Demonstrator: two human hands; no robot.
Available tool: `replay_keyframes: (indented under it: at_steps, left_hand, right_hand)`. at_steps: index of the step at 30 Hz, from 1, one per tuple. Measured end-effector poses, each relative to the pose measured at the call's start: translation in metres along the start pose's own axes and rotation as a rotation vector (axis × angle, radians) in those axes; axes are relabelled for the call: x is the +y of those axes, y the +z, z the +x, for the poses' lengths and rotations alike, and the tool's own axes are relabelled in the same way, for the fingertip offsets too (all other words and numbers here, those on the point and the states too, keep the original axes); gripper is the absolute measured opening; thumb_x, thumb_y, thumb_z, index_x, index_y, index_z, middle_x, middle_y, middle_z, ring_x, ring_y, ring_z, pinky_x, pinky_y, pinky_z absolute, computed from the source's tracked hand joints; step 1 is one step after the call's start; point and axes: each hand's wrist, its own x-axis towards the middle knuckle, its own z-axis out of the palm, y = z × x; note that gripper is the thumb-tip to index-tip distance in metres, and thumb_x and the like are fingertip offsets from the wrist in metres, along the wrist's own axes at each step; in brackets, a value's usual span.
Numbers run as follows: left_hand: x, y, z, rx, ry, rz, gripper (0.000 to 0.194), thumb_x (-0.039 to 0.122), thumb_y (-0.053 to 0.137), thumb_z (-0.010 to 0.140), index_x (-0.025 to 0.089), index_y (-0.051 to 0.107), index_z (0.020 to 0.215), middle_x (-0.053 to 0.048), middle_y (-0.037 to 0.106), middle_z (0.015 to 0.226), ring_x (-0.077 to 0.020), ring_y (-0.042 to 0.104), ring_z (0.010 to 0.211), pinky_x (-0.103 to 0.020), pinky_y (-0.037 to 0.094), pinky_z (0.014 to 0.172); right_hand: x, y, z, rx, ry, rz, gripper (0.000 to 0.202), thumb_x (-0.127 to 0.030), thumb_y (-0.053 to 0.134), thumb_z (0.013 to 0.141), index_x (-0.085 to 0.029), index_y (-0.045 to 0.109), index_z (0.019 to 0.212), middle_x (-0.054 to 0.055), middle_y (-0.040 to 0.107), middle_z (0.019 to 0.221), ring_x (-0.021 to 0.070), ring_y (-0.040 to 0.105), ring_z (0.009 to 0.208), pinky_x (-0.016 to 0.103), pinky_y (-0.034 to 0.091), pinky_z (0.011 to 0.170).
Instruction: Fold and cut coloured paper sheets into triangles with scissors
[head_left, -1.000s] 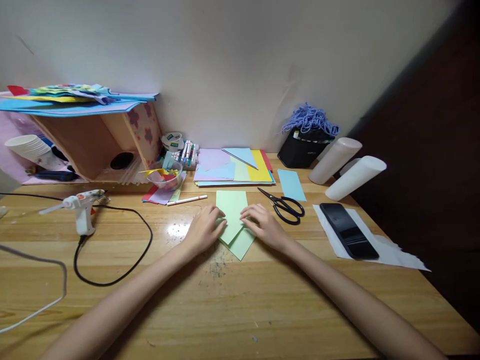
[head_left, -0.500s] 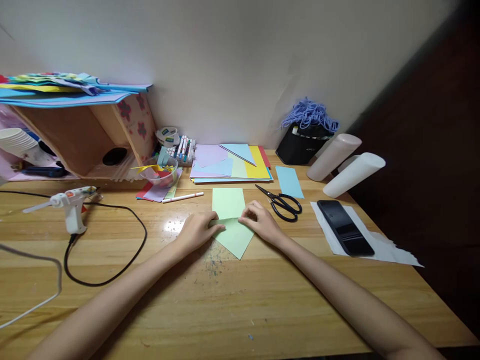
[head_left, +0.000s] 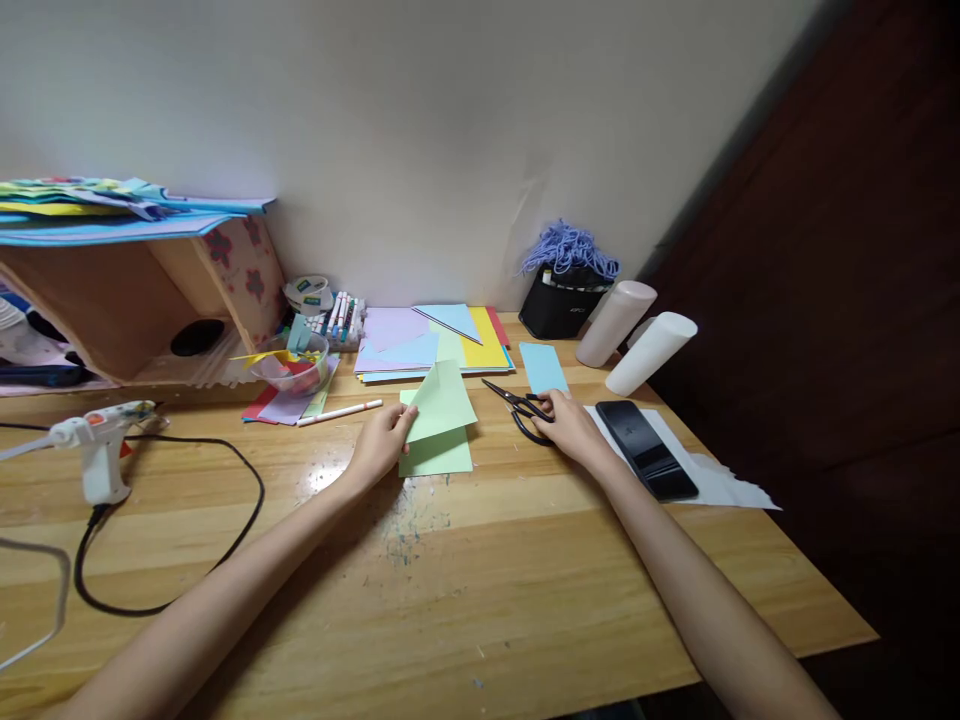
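Note:
Pinched between the thumb and fingers of my left hand (head_left: 384, 436) is a light green sheet of paper (head_left: 448, 402), lifted and tilted. Below it a second green paper panel (head_left: 441, 455) lies on the table; whether the two are joined is hidden by my fingers and the overlap. My right hand (head_left: 568, 424) has its fingers closed at the black handles of the scissors (head_left: 517, 402), which lie flat with blades pointing left and away. A light blue paper rectangle (head_left: 543, 366) lies just beyond that hand.
A phone (head_left: 646, 448) rests on white tissue at right, near two white cylinders (head_left: 651, 353). Stacked coloured paper (head_left: 397, 358), a marker (head_left: 339, 413) and a tub of scraps (head_left: 292, 375) lie behind. At left are a glue gun (head_left: 105, 455), its looping cord and a cardboard box (head_left: 244, 285).
My right hand has let go of the green paper and moved right to the scissors. My left hand has raised one sheet off the table. The view has shifted rightward.

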Motion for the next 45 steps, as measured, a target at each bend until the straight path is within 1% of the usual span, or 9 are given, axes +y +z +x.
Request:
replay_keyframes:
  at_steps: [5, 7, 10, 14, 17, 20, 25, 31, 45]
  left_hand:
    - [0.011, 0.005, 0.007, 0.085, 0.065, -0.049, 0.035, 0.048, 0.038, 0.08, 0.017, 0.048, 0.066, 0.006, 0.044, 0.049, -0.0096, 0.046, 0.04, -0.02, 0.032, 0.043]
    - [0.016, 0.005, 0.009, 0.102, 0.08, -0.072, 0.035, 0.048, 0.038, 0.08, 0.017, 0.049, 0.067, 0.006, 0.044, 0.051, -0.0091, 0.046, 0.04, -0.02, 0.032, 0.042]
    - [0.02, 0.002, 0.012, 0.131, 0.09, -0.106, 0.034, 0.048, 0.039, 0.08, 0.017, 0.05, 0.068, 0.006, 0.042, 0.051, -0.0078, 0.046, 0.039, -0.018, 0.032, 0.04]
    - [0.023, -0.004, 0.014, 0.195, 0.087, -0.14, 0.033, 0.047, 0.04, 0.081, 0.017, 0.05, 0.069, 0.006, 0.041, 0.051, -0.0068, 0.045, 0.039, -0.017, 0.034, 0.038]
    - [0.029, -0.01, 0.012, 0.245, 0.089, -0.169, 0.033, 0.045, 0.041, 0.081, 0.017, 0.048, 0.066, 0.006, 0.039, 0.052, -0.0061, 0.045, 0.04, -0.016, 0.035, 0.038]
    - [0.037, -0.018, 0.01, 0.286, 0.096, -0.184, 0.031, 0.044, 0.042, 0.081, 0.017, 0.05, 0.068, 0.005, 0.04, 0.053, -0.0057, 0.044, 0.039, -0.016, 0.035, 0.036]
    - [0.047, -0.022, 0.004, 0.284, 0.131, -0.135, 0.029, 0.042, 0.042, 0.081, 0.017, 0.054, 0.071, 0.004, 0.043, 0.053, -0.0061, 0.045, 0.038, -0.016, 0.036, 0.036]
    - [0.049, -0.017, -0.002, 0.175, 0.157, -0.072, 0.032, 0.043, 0.042, 0.081, 0.017, 0.052, 0.065, 0.005, 0.042, 0.048, -0.007, 0.045, 0.038, -0.017, 0.033, 0.037]
    - [0.046, -0.013, 0.001, 0.119, 0.128, -0.094, 0.034, 0.046, 0.042, 0.079, 0.016, 0.055, 0.07, 0.004, 0.044, 0.051, -0.007, 0.044, 0.038, -0.016, 0.033, 0.035]
  right_hand:
    - [-0.013, 0.005, -0.003, -0.004, -0.062, -0.08, 0.011, -0.016, 0.056, 0.068, -0.013, 0.054, 0.078, 0.013, 0.055, 0.081, 0.0234, 0.055, 0.075, 0.031, 0.04, 0.065]
    - [-0.016, 0.005, -0.005, -0.012, -0.042, 0.044, 0.011, -0.019, 0.057, 0.067, -0.015, 0.052, 0.075, 0.01, 0.056, 0.078, 0.0224, 0.054, 0.074, 0.03, 0.039, 0.063]
    - [-0.023, 0.002, -0.01, -0.047, 0.064, 0.433, 0.018, -0.034, 0.056, 0.071, -0.018, 0.048, 0.072, 0.004, 0.054, 0.07, 0.0178, 0.052, 0.065, 0.027, 0.039, 0.057]
    - [-0.053, -0.009, -0.026, -0.375, 0.102, 1.21, 0.046, -0.066, 0.034, 0.074, -0.02, 0.04, 0.073, -0.004, 0.04, 0.056, 0.0106, 0.043, 0.045, 0.023, 0.036, 0.043]
    - [-0.079, -0.013, -0.042, -0.683, 0.025, 1.487, 0.067, -0.08, 0.018, 0.065, -0.019, 0.043, 0.078, -0.001, 0.044, 0.06, 0.0148, 0.052, 0.053, 0.032, 0.046, 0.054]
    - [-0.092, -0.007, -0.055, -0.789, -0.028, 1.459, 0.074, -0.081, 0.021, 0.063, -0.016, 0.048, 0.086, 0.001, 0.047, 0.063, 0.0161, 0.056, 0.058, 0.036, 0.047, 0.063]
    - [-0.092, 0.01, -0.062, -0.855, -0.105, 1.333, 0.074, -0.079, 0.024, 0.064, -0.014, 0.052, 0.087, -0.002, 0.045, 0.058, 0.0124, 0.052, 0.05, 0.032, 0.048, 0.056]
    - [-0.089, 0.014, -0.063, -0.804, -0.077, 1.301, 0.072, -0.078, 0.024, 0.066, -0.015, 0.052, 0.088, -0.003, 0.044, 0.056, 0.0112, 0.05, 0.047, 0.031, 0.049, 0.055]
    - [-0.086, 0.017, -0.059, -0.772, -0.092, 1.238, 0.072, -0.077, 0.022, 0.067, -0.014, 0.052, 0.085, -0.003, 0.045, 0.054, 0.0101, 0.051, 0.045, 0.028, 0.049, 0.049]
